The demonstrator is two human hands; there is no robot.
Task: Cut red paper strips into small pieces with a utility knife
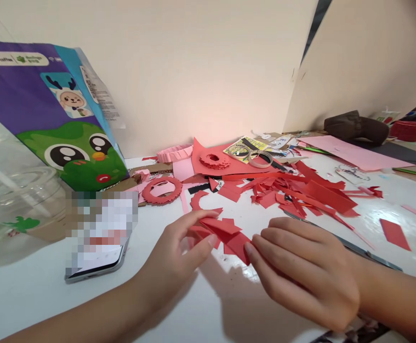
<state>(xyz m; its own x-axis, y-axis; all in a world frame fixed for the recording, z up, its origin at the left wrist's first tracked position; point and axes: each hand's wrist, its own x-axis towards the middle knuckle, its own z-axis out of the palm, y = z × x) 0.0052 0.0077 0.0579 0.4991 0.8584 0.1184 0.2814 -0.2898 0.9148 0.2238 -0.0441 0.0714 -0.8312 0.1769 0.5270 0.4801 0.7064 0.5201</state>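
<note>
Between my two hands, above the white table, is a folded red paper piece [225,233] with several flaps. My left hand [186,243] pinches its left end between thumb and fingers. At its lower right corner, my right hand [301,267] is closed on the paper, with the fingers bent and the thumb mostly hidden. Just behind the left fingers lies a curved strip of folded red paper [197,201]. A pleated red paper ring [162,191] rests farther left, and a smaller red paper coil [214,161] sits on a red sheet [201,157].
Red paper scraps [301,188] spread across the middle. Scissors [365,250] lie partly behind my right hand. Two tape rolls [260,159] stand at the back. On the left are a phone [104,238], a clear cup [33,205] with a straw, and a purple paper bag [22,95].
</note>
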